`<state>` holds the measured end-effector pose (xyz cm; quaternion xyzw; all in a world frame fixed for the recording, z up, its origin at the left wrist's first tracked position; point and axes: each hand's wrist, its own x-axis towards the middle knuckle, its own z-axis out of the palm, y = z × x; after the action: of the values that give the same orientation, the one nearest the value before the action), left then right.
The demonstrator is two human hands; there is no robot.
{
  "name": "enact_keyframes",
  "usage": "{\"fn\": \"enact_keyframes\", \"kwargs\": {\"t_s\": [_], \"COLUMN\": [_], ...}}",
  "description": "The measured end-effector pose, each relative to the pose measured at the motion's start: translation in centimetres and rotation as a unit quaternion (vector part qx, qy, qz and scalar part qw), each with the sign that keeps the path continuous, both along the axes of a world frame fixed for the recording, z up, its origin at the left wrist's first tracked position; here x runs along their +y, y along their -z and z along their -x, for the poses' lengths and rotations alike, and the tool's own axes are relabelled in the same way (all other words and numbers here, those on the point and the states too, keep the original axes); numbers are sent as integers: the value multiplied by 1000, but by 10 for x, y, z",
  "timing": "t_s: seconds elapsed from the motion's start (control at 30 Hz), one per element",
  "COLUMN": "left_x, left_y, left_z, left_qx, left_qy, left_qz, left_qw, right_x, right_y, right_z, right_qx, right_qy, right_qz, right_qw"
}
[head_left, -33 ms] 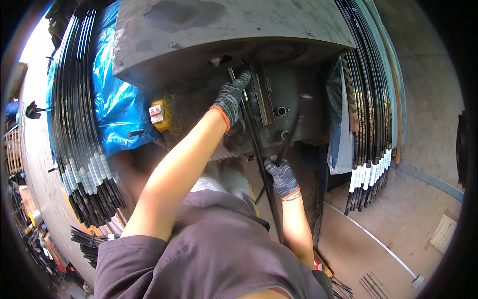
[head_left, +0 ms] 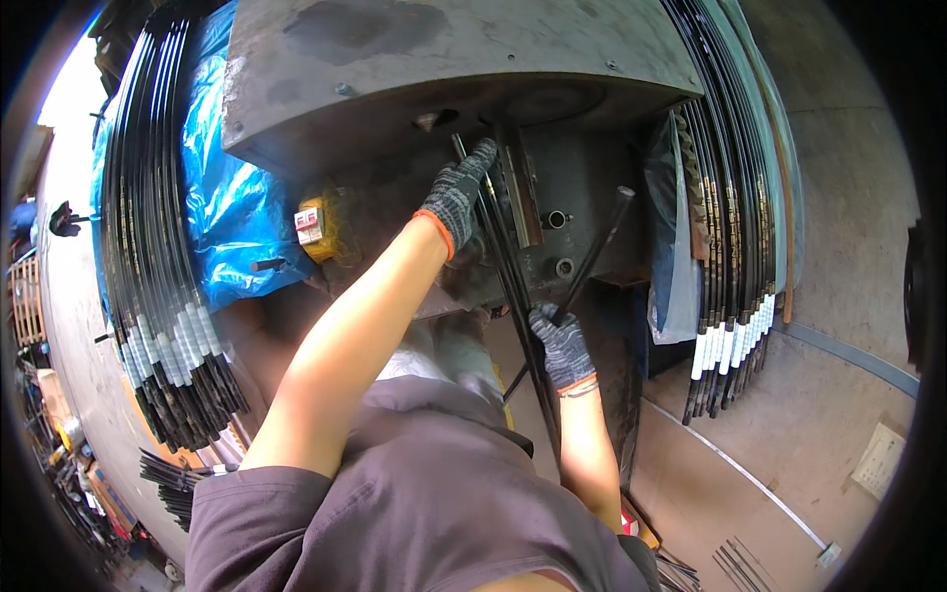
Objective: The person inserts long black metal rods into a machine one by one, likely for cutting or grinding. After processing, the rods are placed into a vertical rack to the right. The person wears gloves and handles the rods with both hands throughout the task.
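Note:
My left hand [head_left: 458, 195], in a grey knitted glove with an orange cuff, is closed around the upper part of some long dark rods [head_left: 508, 271]. A bare metal end sticks out above its fingers, just below the machine housing. The rods slant down toward my lap, passing beside my right hand. My right hand [head_left: 562, 347], gloved the same way, is closed on a separate black rod [head_left: 598, 242] that tilts up to the right. That rod crosses the long rods, and its upper end is free in the air.
A grey metal machine housing [head_left: 464, 44] stands ahead, with a steel bar [head_left: 520, 187] and a short round tube [head_left: 557, 219] beneath. Banded black rods [head_left: 158, 227] hang at the left by blue plastic sheeting [head_left: 227, 197]; more rods [head_left: 735, 227] hang right. A small box [head_left: 310, 225] sits left.
The black rod in my right hand has swung slightly to the right at its upper end and now appears sharper. My left hand has hardly moved.

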<state>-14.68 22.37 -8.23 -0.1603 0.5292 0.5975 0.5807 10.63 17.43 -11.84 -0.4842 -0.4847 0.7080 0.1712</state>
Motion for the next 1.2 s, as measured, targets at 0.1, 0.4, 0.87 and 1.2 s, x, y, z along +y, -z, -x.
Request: {"fn": "enact_keyframes", "kwargs": {"t_s": [0.1,0.4,0.87,1.2], "left_x": [-3,11,16,18], "left_y": [21,46,44,46], "left_z": [5,-21,-22,-21], "left_qx": [20,147,158,132], "left_qy": [10,210,189,185], "left_qz": [-15,-18,38,20], "left_qw": [1000,966,968,974], "right_x": [11,21,39,42], "right_y": [-7,-6,16,28], "right_z": [-8,25,29,28], "right_qx": [-5,-95,-11,-46], "right_qy": [27,107,92,94], "right_qz": [40,-16,99,42], "right_qw": [999,990,991,994]}}
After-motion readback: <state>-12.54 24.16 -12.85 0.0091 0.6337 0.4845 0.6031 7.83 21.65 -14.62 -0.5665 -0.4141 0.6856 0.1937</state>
